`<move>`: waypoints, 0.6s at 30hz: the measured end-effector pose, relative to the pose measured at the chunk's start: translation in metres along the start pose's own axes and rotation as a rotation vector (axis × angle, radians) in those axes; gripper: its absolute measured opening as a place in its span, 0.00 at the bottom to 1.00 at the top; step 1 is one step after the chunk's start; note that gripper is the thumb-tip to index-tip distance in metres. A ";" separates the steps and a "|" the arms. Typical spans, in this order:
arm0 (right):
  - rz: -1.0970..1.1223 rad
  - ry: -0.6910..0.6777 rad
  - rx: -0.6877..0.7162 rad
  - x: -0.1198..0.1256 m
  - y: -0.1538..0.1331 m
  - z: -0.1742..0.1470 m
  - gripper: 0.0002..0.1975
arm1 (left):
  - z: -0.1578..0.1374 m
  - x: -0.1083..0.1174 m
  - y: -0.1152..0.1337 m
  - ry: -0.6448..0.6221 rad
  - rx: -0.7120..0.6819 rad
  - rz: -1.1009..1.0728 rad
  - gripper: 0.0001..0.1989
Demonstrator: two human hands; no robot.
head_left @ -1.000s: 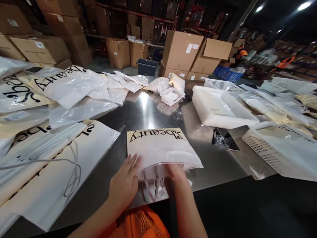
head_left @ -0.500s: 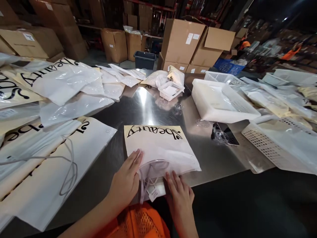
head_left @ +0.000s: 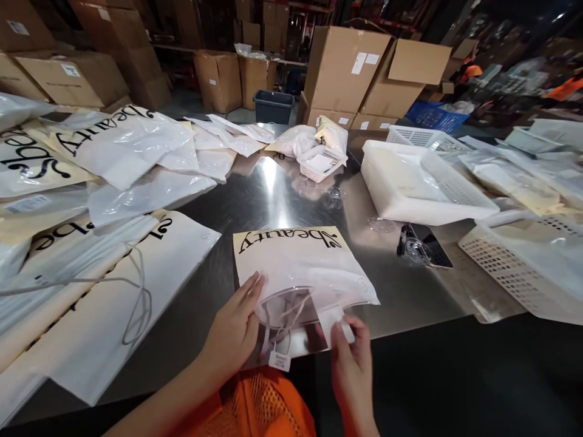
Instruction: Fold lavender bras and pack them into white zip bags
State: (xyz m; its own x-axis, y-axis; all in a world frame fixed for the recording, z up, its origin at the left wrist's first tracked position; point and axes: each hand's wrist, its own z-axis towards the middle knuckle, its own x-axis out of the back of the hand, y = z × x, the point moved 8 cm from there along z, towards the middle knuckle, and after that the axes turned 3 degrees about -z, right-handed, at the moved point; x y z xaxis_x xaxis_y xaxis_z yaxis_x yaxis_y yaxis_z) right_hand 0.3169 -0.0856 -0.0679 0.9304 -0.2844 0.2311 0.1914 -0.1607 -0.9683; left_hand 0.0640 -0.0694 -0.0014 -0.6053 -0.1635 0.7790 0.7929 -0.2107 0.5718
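Observation:
A white plastic zip bag printed "Sbeauty" lies on the metal table in front of me, its mouth towards me. My left hand grips the left side of that mouth, fingers on top. Purple-grey fabric straps and thin strings come out of the opening, and a small white label dangles from them at the table edge. Between the thumb and fingers of my right hand is a white paper tag, at the right part of the bag's mouth. The tag's upper end overlaps the bag.
More printed bags pile up on the left, with a grey cord across them. White plastic baskets stand on the right, near a dark phone. A small basket sits at the table's far end, before cardboard boxes.
My right hand has moved a little right and now pinches the white tag, which stands up at the bag's mouth. The left hand keeps its place on the bag. The view has shifted slightly.

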 end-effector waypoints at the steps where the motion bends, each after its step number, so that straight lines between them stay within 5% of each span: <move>1: -0.110 -0.044 0.064 -0.014 -0.003 0.006 0.24 | 0.000 0.000 0.001 -0.002 -0.001 -0.005 0.27; 4: -0.584 -0.239 0.333 -0.056 -0.014 0.013 0.24 | -0.004 0.000 -0.002 -0.017 0.013 -0.025 0.27; 8: -0.856 -0.062 0.555 -0.054 -0.031 0.004 0.26 | -0.010 0.000 -0.011 -0.020 0.046 -0.034 0.27; 11: -0.926 0.019 0.589 -0.046 -0.040 -0.007 0.36 | -0.013 -0.004 -0.011 -0.024 0.036 -0.033 0.26; 15: -0.969 -0.115 0.584 -0.065 -0.037 -0.018 0.48 | -0.014 -0.010 -0.002 -0.068 -0.002 -0.030 0.27; 18: -0.948 -0.205 0.505 -0.080 -0.032 -0.018 0.36 | -0.015 -0.013 0.005 -0.081 -0.045 -0.009 0.28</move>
State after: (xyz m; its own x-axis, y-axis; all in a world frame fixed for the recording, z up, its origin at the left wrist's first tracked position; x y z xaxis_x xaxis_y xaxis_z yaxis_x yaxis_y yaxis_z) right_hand 0.2310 -0.0745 -0.0531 0.3625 -0.0797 0.9286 0.9202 0.1882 -0.3431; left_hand 0.0745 -0.0828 -0.0124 -0.6029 -0.0835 0.7934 0.7825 -0.2556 0.5677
